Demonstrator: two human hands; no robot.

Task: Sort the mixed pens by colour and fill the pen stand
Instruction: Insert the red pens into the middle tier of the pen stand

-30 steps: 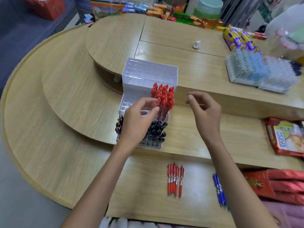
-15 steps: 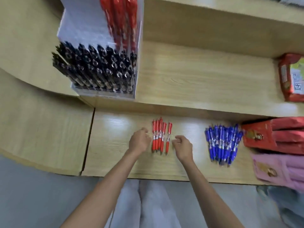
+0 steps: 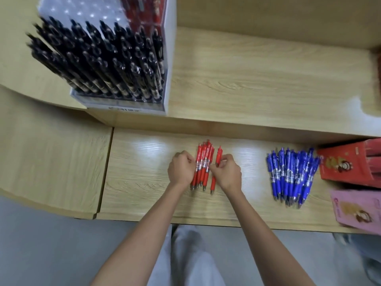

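Observation:
Several red pens (image 3: 203, 162) lie in a tight bundle on the lowest wooden counter step, with one red pen (image 3: 218, 156) slightly apart on their right. My left hand (image 3: 180, 171) has its fingers curled against the bundle's left side. Fingers of my right hand (image 3: 227, 172) curl over the single pen and reach the bundle's right side. A pile of blue pens (image 3: 288, 174) lies further right. The white pen stand (image 3: 168, 58) sits on the step above at upper left, packed with black pens (image 3: 103, 58) in front and red pens (image 3: 144, 11) behind.
A red box (image 3: 350, 164) and a pink box (image 3: 358, 209) sit at the right end of the lowest step, next to the blue pens. A raised wooden step (image 3: 257, 79) runs behind the pens. The counter's front edge is close to my legs.
The view swung down from the stand to the lowest step. Both hands came down from the stand to the red pens and have closed in on the bundle from either side.

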